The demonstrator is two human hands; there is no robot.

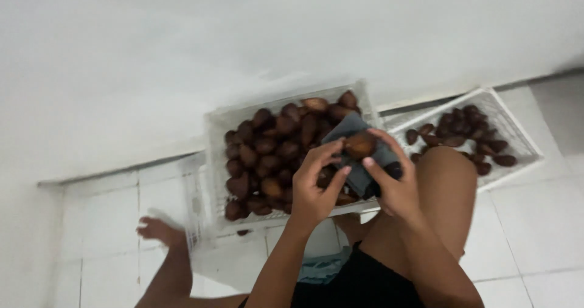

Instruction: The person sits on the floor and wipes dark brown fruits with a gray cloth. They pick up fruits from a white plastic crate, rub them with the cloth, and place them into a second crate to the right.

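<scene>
Seated on the white tiled floor (535,223), knees up, facing the white wall (182,40).

Left hand (316,183): fingers curled around one brown scaly fruit (360,144), thumb and fingertips pressing its left side. Right hand (389,177): closed on a dark grey cloth (365,162), which wraps under and behind the same fruit; thumb lies along the front edge of the cloth. Both hands share the grip, fruit raised above the near corner of the large crate.

Large white plastic crate (214,162), directly ahead: heaped with the same brown fruits (267,156), piled close to the rim at the back. One stray fruit lies on the tile just under its near edge.

Second white crate (517,131), to the right, touching or just beside the first: one shallow layer of fruits (462,134), much of its mesh floor showing bare at the near left end.

Judgement on progress: if the fruits pass from the full crate, through the cloth, into the right one, then only a small share is through. The right crate holds far fewer than the left. The bulk of the heap is left. The piece in hand is mid-rub; I cannot tell how clean its skin is, the view blurs there.

My left foot (159,230) rests on the tile beside the big crate, blurred.
</scene>
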